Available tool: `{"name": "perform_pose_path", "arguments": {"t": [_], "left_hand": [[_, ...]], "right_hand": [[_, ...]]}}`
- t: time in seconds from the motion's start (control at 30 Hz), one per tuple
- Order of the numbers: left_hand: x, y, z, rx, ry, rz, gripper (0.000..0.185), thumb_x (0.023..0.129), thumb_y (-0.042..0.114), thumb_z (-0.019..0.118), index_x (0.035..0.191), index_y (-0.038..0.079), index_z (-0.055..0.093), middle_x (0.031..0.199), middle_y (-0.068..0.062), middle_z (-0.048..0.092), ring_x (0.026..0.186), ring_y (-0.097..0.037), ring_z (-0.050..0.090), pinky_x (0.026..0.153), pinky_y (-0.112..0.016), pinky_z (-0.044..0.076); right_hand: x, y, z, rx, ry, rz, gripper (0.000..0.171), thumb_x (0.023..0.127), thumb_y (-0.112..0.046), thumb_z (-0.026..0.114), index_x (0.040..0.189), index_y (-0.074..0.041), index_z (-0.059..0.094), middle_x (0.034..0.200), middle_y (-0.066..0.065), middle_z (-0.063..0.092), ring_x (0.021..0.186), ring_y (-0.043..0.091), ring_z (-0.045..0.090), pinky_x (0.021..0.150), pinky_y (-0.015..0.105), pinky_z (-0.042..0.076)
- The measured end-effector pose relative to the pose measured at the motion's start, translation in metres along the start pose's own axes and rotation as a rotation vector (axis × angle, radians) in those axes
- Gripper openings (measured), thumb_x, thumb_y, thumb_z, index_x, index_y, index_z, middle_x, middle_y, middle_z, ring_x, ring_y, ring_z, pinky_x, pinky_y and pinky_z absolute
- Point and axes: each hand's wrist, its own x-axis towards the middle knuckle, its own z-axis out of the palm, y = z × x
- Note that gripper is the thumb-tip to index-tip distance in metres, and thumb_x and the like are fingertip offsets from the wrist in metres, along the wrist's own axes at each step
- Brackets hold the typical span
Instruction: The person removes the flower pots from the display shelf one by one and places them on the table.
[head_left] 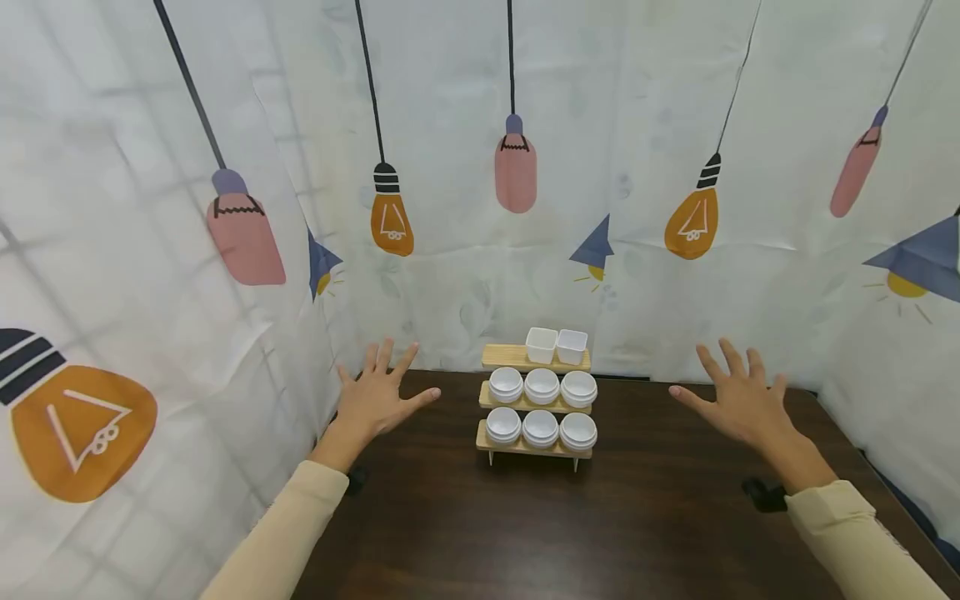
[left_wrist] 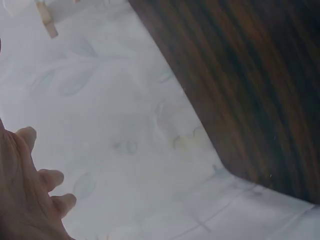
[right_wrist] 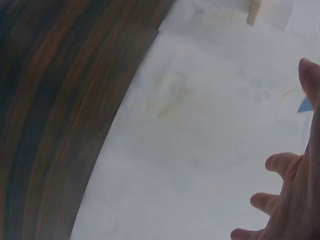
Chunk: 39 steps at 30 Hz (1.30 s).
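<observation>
Both hands are spread wide with straight fingers, and neither has a grip on anything. The left hand (head_left: 378,400) is held up on one side of a little wooden rack (head_left: 535,408), and the right hand (head_left: 738,398) is held up on the other side, well apart from it.

The rack stands near the back of the dark wooden table (head_left: 645,533). It has three steps like tiny stairs. On the bottom step sit three round white bowls (head_left: 541,428) in a row. On the middle step sit three more round white bowls (head_left: 542,386). On the top step are two square white cups (head_left: 557,345), touching side by side, with bare wood left of them.

The bowls and cups look small, light and smooth, maybe plastic, so I think they could slip or tip off the steps with a bump. A good place to take hold looks like the rim of a bowl, pinched with the thumb and a finger. The rack looks stiff and light too, and it stands on thin legs.

Behind and around the table hangs a white cloth (head_left: 637,100) with pictures of orange and pink light bulbs. The wrist views show only fingers, cloth and table edge.
</observation>
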Motion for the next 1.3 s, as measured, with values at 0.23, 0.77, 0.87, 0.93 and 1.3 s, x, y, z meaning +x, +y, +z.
{"name": "perform_pose_path", "arguments": {"t": [0.23,0.77,0.87,0.93,1.3], "left_hand": [[-0.006,0.016,0.016,-0.011,-0.015,0.042,0.095,0.087,0.088,0.038,0.164,0.035,0.020,0.171,-0.016,0.017,0.158,-0.045,0.009,0.112,-0.084,0.005],[-0.013,0.039,0.056,-0.235,0.029,0.170,0.068,0.098,0.054,0.063,0.156,0.025,0.044,0.150,-0.013,0.056,0.135,-0.039,0.054,0.105,-0.063,0.046],[-0.014,0.044,0.062,-0.341,0.030,0.152,0.063,0.098,0.047,0.067,0.153,0.025,0.048,0.147,-0.010,0.059,0.133,-0.038,0.056,0.103,-0.062,0.048],[-0.015,0.047,0.067,-0.399,0.037,0.138,0.060,0.097,0.044,0.068,0.151,0.026,0.051,0.144,-0.008,0.062,0.131,-0.035,0.058,0.102,-0.061,0.049],[-0.018,0.055,0.098,-0.714,0.074,0.089,0.050,0.097,0.024,0.072,0.145,0.020,0.057,0.126,-0.013,0.070,0.111,-0.030,0.068,0.089,-0.052,0.056]], "right_hand": [[-0.007,-0.013,0.006,0.055,0.066,-0.076,0.092,0.098,-0.068,0.051,0.164,-0.012,0.020,0.164,0.031,0.019,0.141,0.067,0.020,0.099,0.087,0.017],[-0.006,-0.038,0.019,0.385,0.150,-0.179,0.060,0.103,-0.042,0.061,0.148,-0.004,0.049,0.141,0.026,0.050,0.125,0.049,0.049,0.093,0.072,0.041],[-0.003,-0.044,0.021,0.455,0.150,-0.183,0.056,0.104,-0.039,0.060,0.146,-0.003,0.051,0.140,0.023,0.052,0.123,0.044,0.053,0.094,0.067,0.045],[0.000,-0.048,0.023,0.492,0.149,-0.184,0.054,0.104,-0.038,0.060,0.145,-0.003,0.052,0.140,0.022,0.053,0.123,0.043,0.055,0.095,0.066,0.046],[0.015,-0.067,0.028,0.645,0.143,-0.176,0.051,0.104,-0.034,0.060,0.143,-0.002,0.053,0.139,0.025,0.054,0.121,0.044,0.058,0.100,0.063,0.047]]}}
